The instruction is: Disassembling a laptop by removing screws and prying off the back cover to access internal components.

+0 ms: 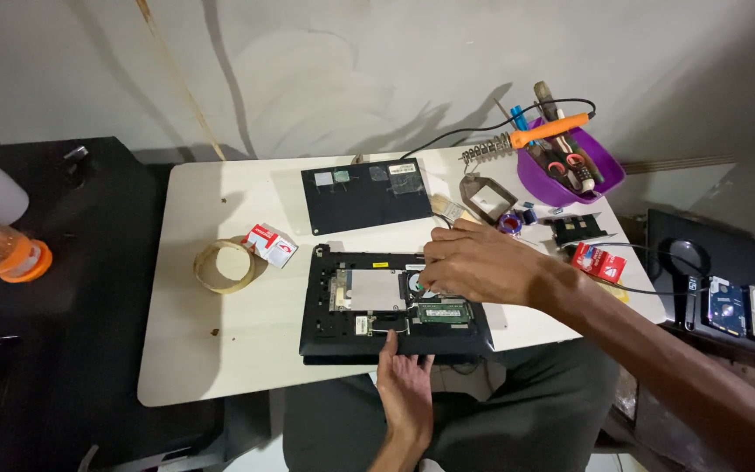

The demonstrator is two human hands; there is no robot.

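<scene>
Lying open on the white table [220,350], the black laptop base [395,306] is steadied by the flat, empty left hand [404,385]; the curled right hand [474,262] covers its boards, grasp undeterminable, with small red-and-white boxes [270,244] beside

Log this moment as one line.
right hand: fingers inside open laptop, on brush | left hand: steadying laptop's near edge | removed cover behind | tape roll left

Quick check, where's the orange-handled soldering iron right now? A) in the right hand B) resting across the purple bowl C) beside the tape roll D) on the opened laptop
B: the soldering iron lies across the rim of the purple bowl at the table's far right, while the right hand is over the opened laptop and the left hand steadies its near edge.
</scene>
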